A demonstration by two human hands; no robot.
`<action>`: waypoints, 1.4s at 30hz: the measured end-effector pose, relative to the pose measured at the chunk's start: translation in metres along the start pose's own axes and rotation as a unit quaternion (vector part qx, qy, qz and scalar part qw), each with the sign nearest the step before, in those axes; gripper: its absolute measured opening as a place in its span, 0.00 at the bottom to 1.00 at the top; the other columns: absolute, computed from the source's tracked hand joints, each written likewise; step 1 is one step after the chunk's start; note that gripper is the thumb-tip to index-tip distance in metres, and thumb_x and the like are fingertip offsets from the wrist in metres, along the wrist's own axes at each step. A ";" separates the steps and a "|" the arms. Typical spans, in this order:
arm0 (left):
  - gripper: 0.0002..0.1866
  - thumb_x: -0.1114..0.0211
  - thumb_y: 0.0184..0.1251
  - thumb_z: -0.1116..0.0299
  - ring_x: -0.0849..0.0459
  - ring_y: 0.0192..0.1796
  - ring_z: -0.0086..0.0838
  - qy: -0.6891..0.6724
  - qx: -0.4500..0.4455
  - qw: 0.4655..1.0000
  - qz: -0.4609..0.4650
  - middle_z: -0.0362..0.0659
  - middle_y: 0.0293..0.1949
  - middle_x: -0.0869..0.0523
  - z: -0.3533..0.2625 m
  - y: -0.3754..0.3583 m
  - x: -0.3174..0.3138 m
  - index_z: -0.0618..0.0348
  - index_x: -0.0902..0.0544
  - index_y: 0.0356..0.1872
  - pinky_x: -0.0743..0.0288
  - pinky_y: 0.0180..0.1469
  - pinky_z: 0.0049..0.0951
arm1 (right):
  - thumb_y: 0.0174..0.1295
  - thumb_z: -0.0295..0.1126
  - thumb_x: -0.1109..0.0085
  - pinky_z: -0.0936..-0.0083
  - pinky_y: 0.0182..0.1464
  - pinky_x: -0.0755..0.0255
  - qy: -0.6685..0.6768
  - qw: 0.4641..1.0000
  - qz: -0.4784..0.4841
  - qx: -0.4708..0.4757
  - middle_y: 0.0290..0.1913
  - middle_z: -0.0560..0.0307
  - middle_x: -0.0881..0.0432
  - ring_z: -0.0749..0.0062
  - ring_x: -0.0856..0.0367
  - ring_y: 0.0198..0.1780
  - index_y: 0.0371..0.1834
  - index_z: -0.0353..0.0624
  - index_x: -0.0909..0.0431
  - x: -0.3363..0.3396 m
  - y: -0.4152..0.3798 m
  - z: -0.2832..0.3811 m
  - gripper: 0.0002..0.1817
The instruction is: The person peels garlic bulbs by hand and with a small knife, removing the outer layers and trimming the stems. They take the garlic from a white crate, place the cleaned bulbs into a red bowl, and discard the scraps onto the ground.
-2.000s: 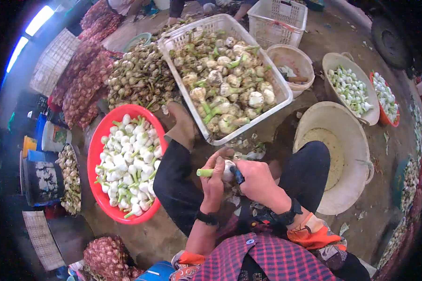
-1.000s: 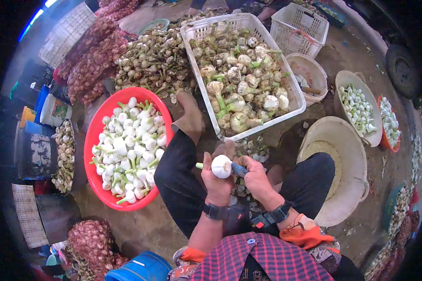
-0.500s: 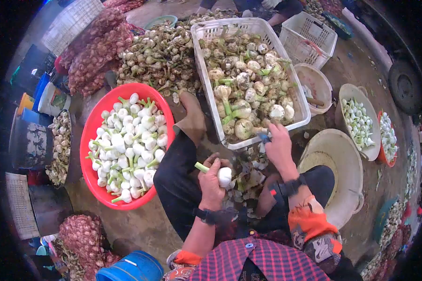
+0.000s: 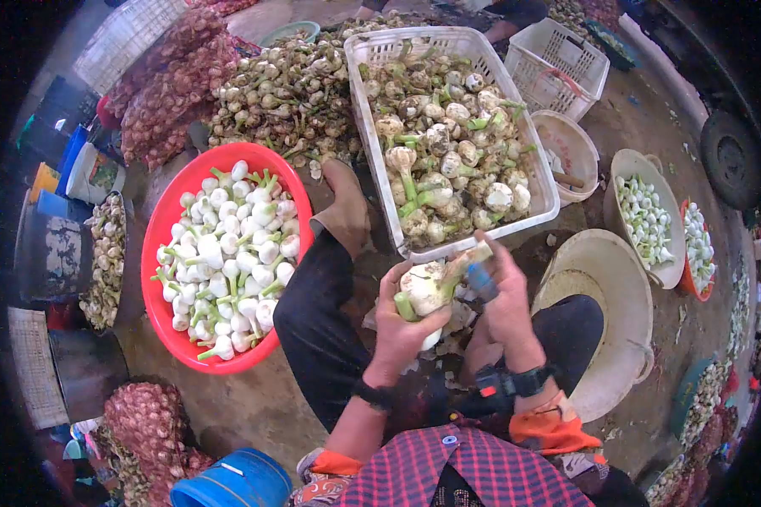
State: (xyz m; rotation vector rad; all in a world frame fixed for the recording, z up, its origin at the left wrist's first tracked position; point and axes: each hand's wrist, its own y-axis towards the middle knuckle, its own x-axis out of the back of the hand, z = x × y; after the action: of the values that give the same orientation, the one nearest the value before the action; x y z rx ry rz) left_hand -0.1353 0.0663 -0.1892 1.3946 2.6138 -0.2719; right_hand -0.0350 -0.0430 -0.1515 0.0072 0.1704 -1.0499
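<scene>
My left hand [image 4: 395,331] is closed around a soil-marked garlic bulb [image 4: 423,286] above my lap. A green stem [image 4: 405,306] pokes out between its fingers, and part of a cleaned white bulb [image 4: 431,340] shows below them. Pinched in my right hand [image 4: 509,308] is the stalk [image 4: 465,257] of the soil-marked bulb; something blue [image 4: 482,281] is at its fingers. Just beyond the hands stands a white plastic crate [image 4: 473,240] of unpeeled garlic. To the left, a red basin [image 4: 154,314] holds cleaned white bulbs with trimmed green stems.
A cream tub [image 4: 630,372] stands by my right knee, with a smaller bucket [image 4: 579,139] beyond it. Unpeeled garlic [image 4: 287,97] is heaped behind the red basin, beside red net sacks [image 4: 169,97]. A blue bucket [image 4: 237,483] is at the lower left. Peelings litter the floor between my legs.
My right hand has come back from the crate's near edge to my left hand. A soil-marked bulb is now between them, where the left hand held only the white one.
</scene>
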 end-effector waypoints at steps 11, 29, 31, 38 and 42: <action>0.36 0.27 0.42 0.75 0.20 0.46 0.28 0.031 0.005 0.999 -0.015 0.46 0.47 0.22 -0.016 -0.015 0.002 0.63 0.33 0.56 0.25 0.50 0.27 | 0.61 0.26 0.45 0.77 0.46 0.28 -0.116 0.988 0.046 0.093 0.41 0.51 0.17 0.75 0.20 0.43 0.50 0.32 0.29 -0.014 -0.021 -0.004 0.15; 0.20 0.41 0.65 0.57 0.17 0.42 0.28 -0.178 0.218 0.959 0.042 0.41 0.45 0.19 0.012 -0.019 0.004 0.58 0.27 0.53 0.20 0.43 0.31 | 0.49 0.14 0.53 0.81 0.39 0.29 -0.171 0.983 -0.026 0.068 0.33 0.52 0.17 0.79 0.22 0.35 0.42 0.31 0.23 0.007 -0.029 -0.019 0.17; 0.23 0.36 0.57 0.67 0.18 0.43 0.27 -0.165 0.179 0.969 0.036 0.41 0.45 0.20 0.009 -0.019 -0.004 0.60 0.29 0.54 0.21 0.45 0.30 | 0.55 0.16 0.50 0.81 0.40 0.29 -0.074 0.997 -0.001 0.012 0.36 0.55 0.17 0.80 0.23 0.36 0.44 0.30 0.23 -0.001 -0.033 -0.024 0.13; 0.33 0.35 0.53 0.68 0.19 0.48 0.29 -0.234 0.169 0.945 0.157 0.44 0.51 0.21 0.012 -0.019 0.020 0.60 0.34 0.62 0.24 0.48 0.28 | 0.63 0.23 0.63 0.71 0.42 0.22 0.169 0.962 -0.143 -0.157 0.37 0.49 0.18 0.65 0.18 0.37 0.43 0.28 0.24 0.010 -0.012 -0.033 0.15; 0.43 0.29 0.45 0.68 0.19 0.47 0.31 -0.386 0.197 0.868 0.243 0.44 0.53 0.22 0.005 -0.042 0.030 0.54 0.40 0.66 0.22 0.46 0.32 | 0.57 0.22 0.59 0.65 0.41 0.24 0.002 0.958 -0.239 -0.156 0.37 0.45 0.18 0.59 0.19 0.35 0.39 0.31 0.23 0.050 0.019 -0.094 0.13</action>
State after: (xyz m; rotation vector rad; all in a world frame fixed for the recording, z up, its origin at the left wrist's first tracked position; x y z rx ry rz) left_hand -0.1869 0.0659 -0.1978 1.5588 1.5523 -1.0707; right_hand -0.0075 -0.0688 -0.2524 -0.3321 0.3520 -1.4952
